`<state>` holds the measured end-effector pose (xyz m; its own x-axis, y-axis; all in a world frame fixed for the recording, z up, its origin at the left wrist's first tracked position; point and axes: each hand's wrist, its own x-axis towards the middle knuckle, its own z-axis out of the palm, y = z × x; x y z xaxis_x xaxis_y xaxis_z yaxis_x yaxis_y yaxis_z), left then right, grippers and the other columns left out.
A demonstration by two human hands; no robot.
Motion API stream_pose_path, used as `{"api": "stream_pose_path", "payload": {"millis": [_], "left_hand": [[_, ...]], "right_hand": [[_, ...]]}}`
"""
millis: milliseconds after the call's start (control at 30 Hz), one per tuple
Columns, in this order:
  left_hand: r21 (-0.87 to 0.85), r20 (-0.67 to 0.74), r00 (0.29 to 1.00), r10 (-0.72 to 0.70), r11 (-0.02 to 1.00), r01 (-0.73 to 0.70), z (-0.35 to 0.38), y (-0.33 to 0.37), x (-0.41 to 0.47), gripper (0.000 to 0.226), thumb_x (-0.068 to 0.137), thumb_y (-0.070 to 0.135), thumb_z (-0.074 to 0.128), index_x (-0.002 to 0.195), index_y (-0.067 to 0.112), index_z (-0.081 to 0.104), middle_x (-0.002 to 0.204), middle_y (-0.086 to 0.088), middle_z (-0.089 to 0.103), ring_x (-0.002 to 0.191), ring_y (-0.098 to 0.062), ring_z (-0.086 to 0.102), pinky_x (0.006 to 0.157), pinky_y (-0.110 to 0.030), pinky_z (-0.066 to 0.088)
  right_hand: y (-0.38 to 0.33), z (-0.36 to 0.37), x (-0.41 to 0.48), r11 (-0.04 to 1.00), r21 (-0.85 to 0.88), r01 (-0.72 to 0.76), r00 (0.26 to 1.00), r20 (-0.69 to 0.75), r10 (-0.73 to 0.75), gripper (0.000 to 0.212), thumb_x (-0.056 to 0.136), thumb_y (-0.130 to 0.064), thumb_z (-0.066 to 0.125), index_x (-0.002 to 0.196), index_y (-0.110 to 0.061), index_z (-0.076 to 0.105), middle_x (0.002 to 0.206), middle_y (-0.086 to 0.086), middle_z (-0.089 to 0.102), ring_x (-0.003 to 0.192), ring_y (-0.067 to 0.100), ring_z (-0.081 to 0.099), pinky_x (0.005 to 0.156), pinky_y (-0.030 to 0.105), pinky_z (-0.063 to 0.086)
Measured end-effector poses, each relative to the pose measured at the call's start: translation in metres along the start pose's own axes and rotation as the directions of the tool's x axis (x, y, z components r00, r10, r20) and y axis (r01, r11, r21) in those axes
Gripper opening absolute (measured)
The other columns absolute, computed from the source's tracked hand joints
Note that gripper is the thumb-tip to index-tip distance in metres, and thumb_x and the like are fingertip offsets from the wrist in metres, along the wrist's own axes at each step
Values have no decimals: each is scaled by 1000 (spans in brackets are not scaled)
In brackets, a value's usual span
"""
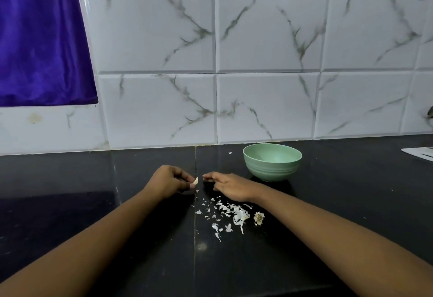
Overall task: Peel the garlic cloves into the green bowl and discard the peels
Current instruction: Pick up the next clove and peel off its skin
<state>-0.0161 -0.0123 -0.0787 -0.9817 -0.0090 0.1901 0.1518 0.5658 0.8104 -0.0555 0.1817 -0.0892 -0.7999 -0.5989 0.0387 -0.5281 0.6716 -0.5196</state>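
Note:
My left hand (169, 179) pinches a pale garlic clove (195, 181) between thumb and fingertips, just above the black counter (93, 203). My right hand (228, 186) lies close to the right of the clove, fingers stretched toward it and low over the counter, holding nothing that I can see. The green bowl (272, 162) stands upright behind and to the right of my right hand; its inside is hidden from this angle. Several white garlic peels (230, 212) lie scattered on the counter in front of my right wrist. A dry garlic root stub (258, 218) sits at their right edge.
A marbled white tiled wall (257, 74) rises right behind the counter. A purple cloth (39, 38) hangs at the upper left. A white flat object (421, 153) pokes in at the far right edge. One stray peel (230, 153) lies left of the bowl.

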Motion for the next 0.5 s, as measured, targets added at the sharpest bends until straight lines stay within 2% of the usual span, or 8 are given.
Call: {"api": "stream_pose_path", "payload": {"millis": [67, 167, 233, 300, 400, 500], "left_hand": [[-45, -18, 1000, -18, 999, 17, -2, -3, 2, 16, 75, 1, 76, 72, 15, 70, 49, 11, 64, 47, 2, 56, 49, -9, 43], [-101, -36, 998, -43, 994, 39, -2, -7, 4, 14, 73, 3, 78, 72, 15, 71, 52, 8, 65, 51, -5, 54, 50, -15, 45], [-127, -31, 999, -43, 991, 39, -1, -8, 4, 15, 74, 2, 77, 72, 15, 71, 53, 6, 65, 49, -4, 54, 50, -14, 46], [-144, -18, 999, -36, 989, 33, -1, -7, 5, 14, 75, -1, 76, 77, 13, 71, 55, 6, 67, 49, -3, 56, 52, -14, 47], [-167, -13, 999, -29, 986, 26, 0, -6, 4, 15, 76, -3, 74, 84, 10, 70, 56, 8, 67, 47, 2, 56, 51, -13, 46], [-172, -31, 999, -21, 985, 16, 0, -5, 3, 16, 77, -4, 72, 83, 11, 69, 53, 9, 66, 46, 2, 55, 48, -10, 43]], "right_hand": [[1, -8, -2, 999, 45, 15, 1000, 7, -15, 42, 97, -11, 36, 137, -19, 45, 136, -5, 55, 121, 6, 48, 93, 9, 37], [3, -18, -7, 943, 331, 33, 998, 42, -49, 34, 95, 1, 33, 117, -3, 59, 117, 13, 66, 103, 17, 62, 93, 21, 44], [5, -21, -6, 918, 395, 30, 998, -56, -8, 34, 95, 0, 35, 112, -8, 62, 113, 12, 68, 101, 15, 64, 100, 30, 45], [8, -18, -3, 967, 253, -1, 991, -128, 34, 33, 95, -8, 40, 121, -18, 59, 123, 2, 65, 116, 9, 57, 109, 28, 35], [5, -7, 0, 998, 29, -57, 998, 5, 57, 47, 98, -18, 40, 144, -20, 35, 148, 0, 40, 135, 12, 38, 103, 16, 24], [0, -4, -1, 999, -23, -25, 999, 42, 26, 50, 99, -23, 37, 148, -26, 27, 153, -2, 31, 140, 16, 29, 105, 18, 20]]}}
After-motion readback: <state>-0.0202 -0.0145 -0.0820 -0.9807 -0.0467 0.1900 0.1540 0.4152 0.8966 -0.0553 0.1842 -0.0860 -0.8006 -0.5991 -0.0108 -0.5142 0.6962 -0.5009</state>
